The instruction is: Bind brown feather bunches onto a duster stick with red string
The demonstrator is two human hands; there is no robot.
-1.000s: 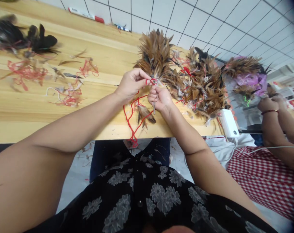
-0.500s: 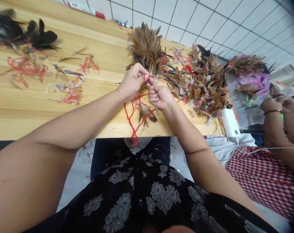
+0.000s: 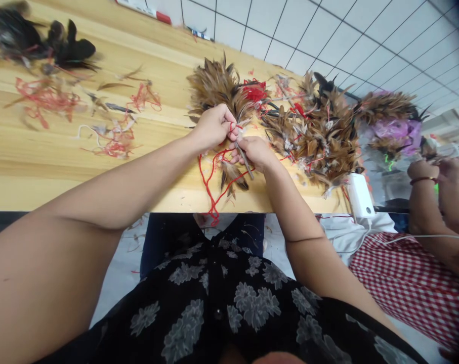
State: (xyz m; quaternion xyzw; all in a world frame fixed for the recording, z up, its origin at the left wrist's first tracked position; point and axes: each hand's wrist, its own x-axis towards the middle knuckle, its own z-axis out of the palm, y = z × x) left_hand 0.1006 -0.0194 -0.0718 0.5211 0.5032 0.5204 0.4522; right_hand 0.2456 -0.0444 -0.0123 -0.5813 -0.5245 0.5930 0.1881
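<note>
A bundle of brown feathers point(image 3: 214, 83) fans out just beyond my hands, on a thin stick point(image 3: 247, 166) that slants down toward me. My left hand point(image 3: 216, 124) is closed, its thumb and fingers pinching red yarn point(image 3: 210, 189) at the base of the feathers. Around the stick, just below that base, my right hand point(image 3: 256, 152) is closed with the thumb on top. The yarn hangs in loops below my hands, over the table's near edge. A small loose feather tuft point(image 3: 233, 177) lies beneath the right hand.
Many brown feather bundles point(image 3: 320, 131) lie to the right, beside a white device with a cable point(image 3: 360, 194). Black feathers point(image 3: 68, 43) and red fibre scraps point(image 3: 47, 98) lie at left. Markers point(image 3: 143, 10) rest along the back edge. Another person's hands point(image 3: 422, 172) work at far right.
The feather bundle has tipped to the left, and the stick's lower end has swung right, with more of it showing. A red yarn clump behind the bundle is now uncovered.
</note>
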